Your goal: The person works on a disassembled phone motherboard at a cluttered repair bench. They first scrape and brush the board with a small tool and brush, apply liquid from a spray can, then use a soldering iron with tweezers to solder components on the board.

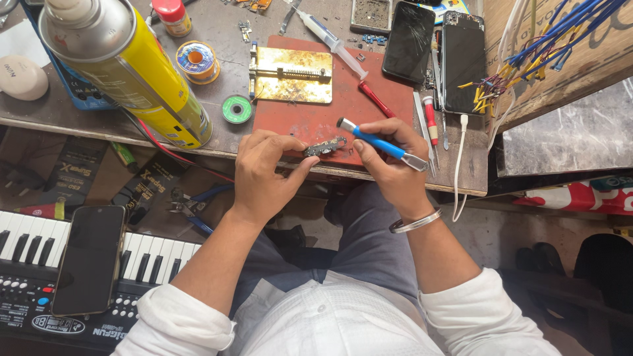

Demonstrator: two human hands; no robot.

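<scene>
The left hand (264, 173) pinches a small circuit board (324, 147) steady at the surface (217, 99) edge; at its 3 o'clock the right hand (389, 161) grips a blue-handled tool (379, 144), ready.

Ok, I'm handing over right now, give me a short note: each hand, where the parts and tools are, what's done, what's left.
Left hand: pinching the small circuit board at the near edge of the red mat.
Right hand: holding the blue-handled tool, and its fingers meet the board's right end.
Nearby: brass board holder on the mat, red screwdriver, tweezers, two phones at the far right, solder wire spool, yellow spray can.
Done: board is out and in hand.
Left: cannot tell from this view; the tool tip is not on the board.
</scene>
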